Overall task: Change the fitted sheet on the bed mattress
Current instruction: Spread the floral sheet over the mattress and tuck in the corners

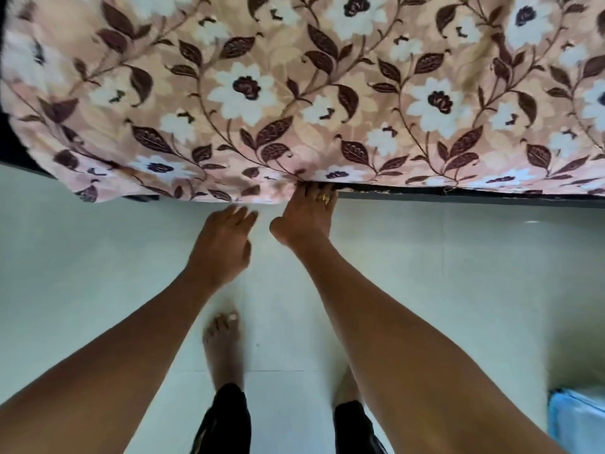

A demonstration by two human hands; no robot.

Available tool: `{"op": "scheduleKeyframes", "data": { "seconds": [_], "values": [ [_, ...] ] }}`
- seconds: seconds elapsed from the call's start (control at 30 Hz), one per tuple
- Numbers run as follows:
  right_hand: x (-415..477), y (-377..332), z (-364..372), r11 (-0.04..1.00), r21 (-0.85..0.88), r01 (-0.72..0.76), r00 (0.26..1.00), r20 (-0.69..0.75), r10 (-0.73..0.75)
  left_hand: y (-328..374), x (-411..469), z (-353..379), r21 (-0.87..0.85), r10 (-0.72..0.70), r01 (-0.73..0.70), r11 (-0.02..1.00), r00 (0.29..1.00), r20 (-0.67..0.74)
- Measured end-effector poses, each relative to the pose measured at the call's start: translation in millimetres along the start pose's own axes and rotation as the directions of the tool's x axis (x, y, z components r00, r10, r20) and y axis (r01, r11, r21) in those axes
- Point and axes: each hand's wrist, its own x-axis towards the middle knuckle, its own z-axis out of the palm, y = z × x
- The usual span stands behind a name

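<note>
Nearest me, at the bottom of the frame, my bare foot (222,342) stands on the pale floor (458,290). A light blue thing (576,421) sits at the lower right corner; I cannot tell what it is.

My forearms reach up the middle of the frame. My hands are close together but not touching. My left hand (224,239) hangs just below the sheet's hem with its fingers loose and spread, holding nothing. My right hand (306,213), with a ring (324,198) on one finger, lies back-up against the bed's edge. Its fingers run in under the hem and their tips are hidden, so I cannot tell whether they pinch the cloth or only press it.

The sheet (294,93) fills the upper half of the frame, a floral print in peach, white and brown. It lies over the bed and covers the mattress under it. Left of my hands its edge droops loose over the side. Right of them it sits tight above the dark bed frame (458,195).

I judge the sheet light, soft and limp. It should bunch and drag rather than slide as one piece, and it is not fragile. The best hold looks to be the hem itself, right where my right hand sits. I would gather a fold of it between thumb and fingers. The mattress will likely be heavy, so lifting its edge with one hand could free the cloth.
</note>
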Motion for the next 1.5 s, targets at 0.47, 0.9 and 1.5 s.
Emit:
{"op": "scheduleKeyframes", "data": {
  "seconds": [0.47, 0.9, 1.5],
  "values": [
    [10, -113, 11, 0.951, -0.133, 0.28, 0.955, -0.063, -0.29, -153, -33, -29, 0.167, -0.177, 0.176, 0.97, 0.984, -0.013],
    [-61, -195, 21, 0.845, 0.117, 0.522, 0.839, -0.246, -0.485, -191, -53, -59, -0.815, -0.898, 0.556, 0.165, 0.426, 0.109],
    [-41, -205, -17, 0.698, 0.351, 0.624, 0.758, -0.488, -0.433, -220, 17, -51, -0.827, -0.867, 0.258, -0.499, -0.148, 0.476]
  ]
}}
